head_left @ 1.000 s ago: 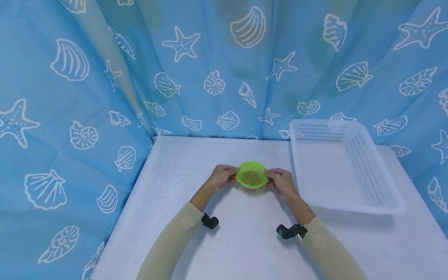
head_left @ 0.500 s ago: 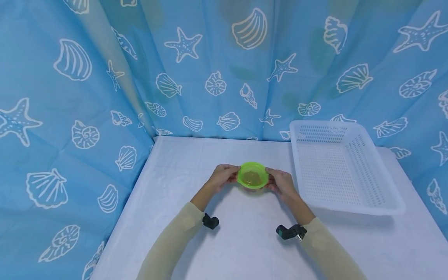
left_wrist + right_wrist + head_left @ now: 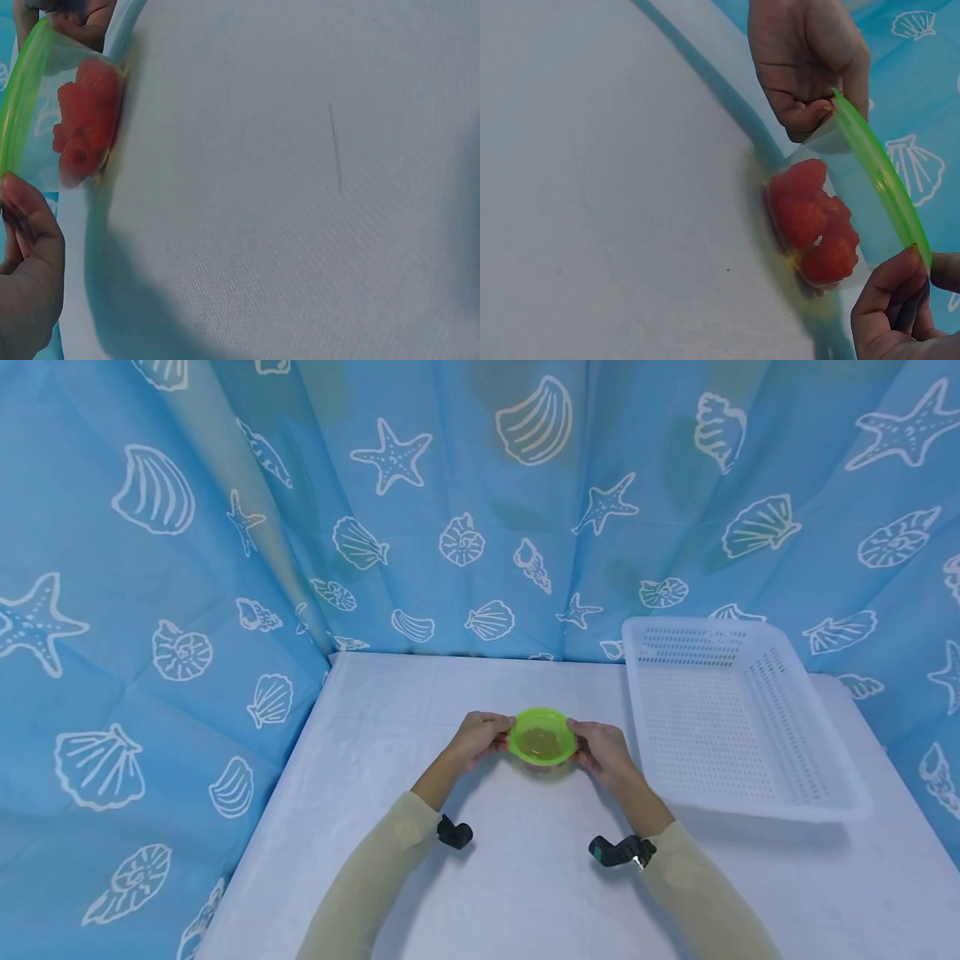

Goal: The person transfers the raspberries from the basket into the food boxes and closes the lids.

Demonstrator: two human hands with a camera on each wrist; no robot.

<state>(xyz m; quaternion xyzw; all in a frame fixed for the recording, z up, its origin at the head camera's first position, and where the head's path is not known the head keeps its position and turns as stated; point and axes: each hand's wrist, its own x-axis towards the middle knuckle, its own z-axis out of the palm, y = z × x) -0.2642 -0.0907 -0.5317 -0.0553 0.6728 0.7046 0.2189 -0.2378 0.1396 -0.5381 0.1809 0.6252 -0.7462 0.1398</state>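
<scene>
A small clear bowl (image 3: 868, 217) with a round bright green lid (image 3: 542, 735) is held near the middle of the white table. Red pieces that look like raspberries (image 3: 802, 217) show through its wall. My left hand (image 3: 474, 741) grips it from the left, thumb at the lid's rim and fingers lower down. Across from it, my right hand (image 3: 606, 752) holds the other side the same way. The lid sits over the bowl's top; whether it is fully pressed down I cannot tell. Most fingertips under the rim are hidden in the head view.
A white perforated plastic basket (image 3: 705, 727) stands to the right of my right hand, on the white-covered table (image 3: 525, 877). Behind and to the left hangs a blue curtain (image 3: 450, 585) with shell and starfish prints. Both wrists carry black cameras (image 3: 455, 832).
</scene>
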